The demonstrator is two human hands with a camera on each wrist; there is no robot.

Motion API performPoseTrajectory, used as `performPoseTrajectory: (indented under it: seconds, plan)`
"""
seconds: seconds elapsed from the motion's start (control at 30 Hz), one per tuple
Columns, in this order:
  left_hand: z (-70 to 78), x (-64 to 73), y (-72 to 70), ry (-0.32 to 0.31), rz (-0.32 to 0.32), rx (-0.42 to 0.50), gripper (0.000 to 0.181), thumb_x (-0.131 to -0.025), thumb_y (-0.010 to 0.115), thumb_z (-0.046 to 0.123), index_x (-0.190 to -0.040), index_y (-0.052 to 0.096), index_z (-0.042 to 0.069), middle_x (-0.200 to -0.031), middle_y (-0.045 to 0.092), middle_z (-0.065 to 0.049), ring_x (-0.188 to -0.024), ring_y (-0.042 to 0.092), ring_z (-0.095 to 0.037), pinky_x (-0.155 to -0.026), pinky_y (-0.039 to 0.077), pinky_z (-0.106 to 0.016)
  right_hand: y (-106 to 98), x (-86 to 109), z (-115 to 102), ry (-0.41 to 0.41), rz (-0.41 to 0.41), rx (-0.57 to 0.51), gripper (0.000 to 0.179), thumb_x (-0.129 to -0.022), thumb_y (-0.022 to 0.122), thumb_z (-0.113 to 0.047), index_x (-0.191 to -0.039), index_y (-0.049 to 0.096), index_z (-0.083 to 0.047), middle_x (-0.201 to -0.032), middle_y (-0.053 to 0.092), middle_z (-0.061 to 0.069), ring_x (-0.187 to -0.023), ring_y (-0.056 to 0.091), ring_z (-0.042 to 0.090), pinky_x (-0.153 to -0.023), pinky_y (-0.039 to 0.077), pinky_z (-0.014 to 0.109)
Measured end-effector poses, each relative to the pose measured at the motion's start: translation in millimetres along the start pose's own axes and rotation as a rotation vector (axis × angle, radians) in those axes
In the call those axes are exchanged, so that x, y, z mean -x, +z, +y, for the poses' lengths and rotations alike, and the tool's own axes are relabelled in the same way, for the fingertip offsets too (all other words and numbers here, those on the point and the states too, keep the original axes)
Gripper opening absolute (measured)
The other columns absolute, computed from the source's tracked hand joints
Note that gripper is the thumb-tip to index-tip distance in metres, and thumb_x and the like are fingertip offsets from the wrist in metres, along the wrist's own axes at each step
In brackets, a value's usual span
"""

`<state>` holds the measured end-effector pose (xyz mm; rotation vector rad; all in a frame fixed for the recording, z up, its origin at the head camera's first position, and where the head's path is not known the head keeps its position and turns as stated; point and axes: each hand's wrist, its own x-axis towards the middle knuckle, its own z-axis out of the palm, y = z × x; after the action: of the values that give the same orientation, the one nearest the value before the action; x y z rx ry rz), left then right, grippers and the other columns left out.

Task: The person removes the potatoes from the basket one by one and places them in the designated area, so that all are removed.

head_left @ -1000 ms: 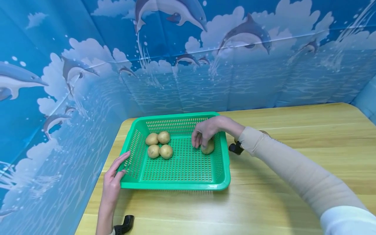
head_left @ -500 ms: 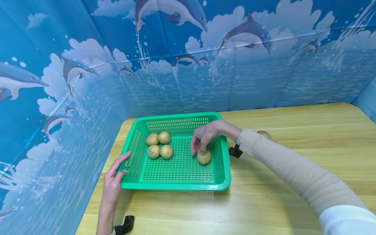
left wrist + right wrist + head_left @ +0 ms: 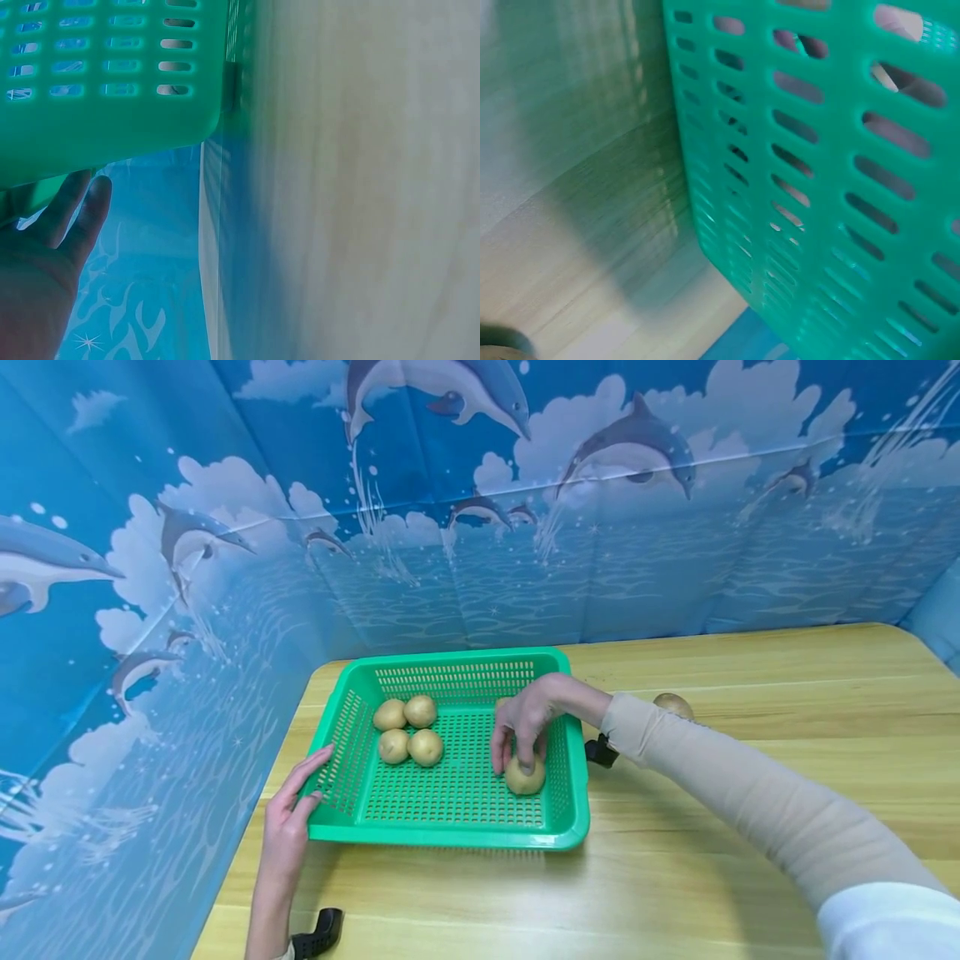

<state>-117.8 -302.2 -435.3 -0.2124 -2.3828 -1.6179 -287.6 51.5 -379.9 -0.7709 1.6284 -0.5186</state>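
A green plastic basket (image 3: pixel 450 837) with slotted walls stands on the wooden table. My left hand (image 3: pixel 285 822) grips its left rim near the front corner, thumb and a finger over the edge; in the left wrist view, fingers (image 3: pixel 94 214) of this hand reach up beneath the rim. Inside at the right, my right hand (image 3: pixel 528 718) holds a potato (image 3: pixel 525 778) from above, low over the basket floor. Behind that hand another potato (image 3: pixel 501 702) is mostly hidden. In the right wrist view the basket wall (image 3: pixel 832 180) covers the right hand, with only bits showing through the slots.
Several potatoes (image 3: pixel 408 729) sit grouped at the basket's left. One more potato (image 3: pixel 672 704) lies on the table (image 3: pixel 750 685) to the right, partly behind the right sleeve (image 3: pixel 720 760). A blue dolphin-print cloth (image 3: pixel 480 577) hangs along the back and left.
My right hand has drawn its potato toward the front of the basket. Part of another potato now shows behind this hand. My left hand stays on the rim.
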Motion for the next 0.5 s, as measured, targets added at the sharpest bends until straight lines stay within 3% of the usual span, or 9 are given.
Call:
performPoseTrajectory:
  seconds: [0.23, 0.4, 0.5]
  plan:
    - [0.9, -0.1, -0.2, 0.0, -0.002, -0.009, 0.062, -0.09, 0.038, -0.017, -0.142, 0.054, 0.012, -0.148, 0.047, -0.003, -0.143, 0.031, -0.017, -0.11, 0.026, -0.019, 0.7, -3.2, 0.6, -0.014, -0.009, 0.015, 0.041, -0.081, 0.071, 0.004, -0.12, 0.07, -0.007, -0.114, 0.067, 0.003, -0.101, 0.063, 0.014, -0.085, 0.054, 0.036]
    - [1.9, 1.2, 0.7, -0.014, -0.005, -0.012, 0.061, -0.091, 0.039, -0.016, -0.143, 0.053, 0.013, -0.149, 0.046, -0.002, -0.143, 0.031, -0.016, -0.11, 0.026, -0.02, 2.3, -8.3, 2.1, -0.105, 0.022, 0.061, 0.039, -0.08, 0.073, 0.003, -0.118, 0.071, -0.007, -0.111, 0.067, 0.002, -0.098, 0.061, 0.013, -0.081, 0.053, 0.029]
    - [2.7, 1.0, 0.2, -0.019, 0.0, -0.01, 0.06, -0.092, 0.04, -0.015, -0.143, 0.053, 0.013, -0.149, 0.046, -0.002, -0.143, 0.031, -0.016, -0.11, 0.026, -0.021, 2.4, -11.8, 2.3, -0.159, 0.053, 0.029, 0.039, -0.082, 0.073, 0.002, -0.12, 0.069, -0.005, -0.113, 0.066, 0.003, -0.102, 0.06, 0.015, -0.084, 0.053, 0.03]
